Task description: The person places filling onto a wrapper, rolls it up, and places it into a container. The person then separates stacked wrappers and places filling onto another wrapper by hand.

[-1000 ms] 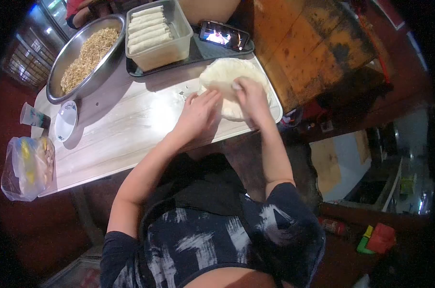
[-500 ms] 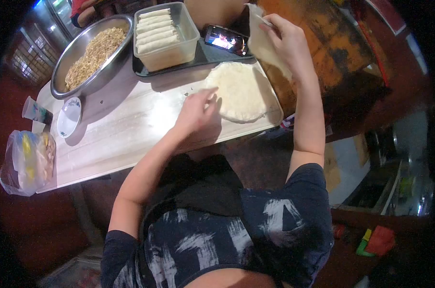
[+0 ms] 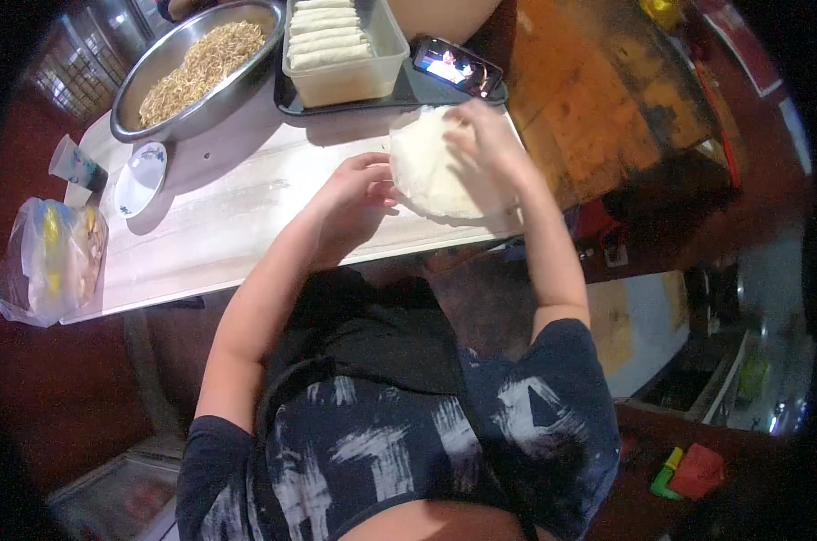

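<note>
A metal bowl [image 3: 230, 90] of shredded food [image 3: 206, 68] and a tub [image 3: 347, 86] of rolls [image 3: 327, 38] mark a food-preparation area.

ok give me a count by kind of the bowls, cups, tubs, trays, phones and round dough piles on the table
Bowls: 2 (metal bowl, small white bowl)
Cup: 1
Plastic tub: 1
Black tray: 1
Phone: 1
Round dough pile: 1
Total: 7

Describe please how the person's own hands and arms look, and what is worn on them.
The left hand and the right hand wear no gloves; the right one is blurred. No watch or bracelet shows. The forearms are bare below short, dark navy sleeves with pale, brushstroke-like markings.
</note>
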The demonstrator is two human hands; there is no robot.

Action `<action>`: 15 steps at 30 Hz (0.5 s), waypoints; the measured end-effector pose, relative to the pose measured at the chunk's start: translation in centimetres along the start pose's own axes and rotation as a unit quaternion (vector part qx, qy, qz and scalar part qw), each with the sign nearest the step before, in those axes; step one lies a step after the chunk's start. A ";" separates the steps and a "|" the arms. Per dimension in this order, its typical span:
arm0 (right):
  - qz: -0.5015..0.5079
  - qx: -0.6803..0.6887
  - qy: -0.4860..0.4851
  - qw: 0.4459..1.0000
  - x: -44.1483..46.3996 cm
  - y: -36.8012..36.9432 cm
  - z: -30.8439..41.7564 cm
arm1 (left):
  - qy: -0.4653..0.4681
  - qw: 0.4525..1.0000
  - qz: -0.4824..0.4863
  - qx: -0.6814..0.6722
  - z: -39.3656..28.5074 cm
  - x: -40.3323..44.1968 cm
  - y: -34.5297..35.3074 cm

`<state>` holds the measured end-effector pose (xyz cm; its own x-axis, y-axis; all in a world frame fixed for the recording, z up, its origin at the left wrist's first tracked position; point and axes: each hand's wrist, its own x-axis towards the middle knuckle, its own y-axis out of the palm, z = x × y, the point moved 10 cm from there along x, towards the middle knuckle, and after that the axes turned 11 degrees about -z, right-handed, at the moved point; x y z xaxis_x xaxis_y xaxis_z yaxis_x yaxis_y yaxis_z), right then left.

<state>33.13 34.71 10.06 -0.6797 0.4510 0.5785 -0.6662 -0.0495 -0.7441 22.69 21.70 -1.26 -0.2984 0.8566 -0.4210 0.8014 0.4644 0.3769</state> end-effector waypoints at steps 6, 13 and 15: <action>0.068 0.095 0.018 0.993 -4.4 4.4 6.1 | 0.018 0.999 0.013 0.027 0.1 1.9 -0.8; -0.004 0.115 0.098 0.989 -5.6 4.5 4.6 | 0.016 1.000 0.013 0.021 0.1 1.4 -0.4; -0.010 0.140 0.105 0.985 -5.6 4.3 4.3 | 0.012 1.000 0.007 0.020 0.2 1.5 -0.4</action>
<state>32.73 28.17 5.01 -0.6067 0.6273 0.4883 -0.7571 -0.2687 -0.5954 22.00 22.80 -2.20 -0.2986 0.8682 -0.3964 0.8255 0.4434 0.3493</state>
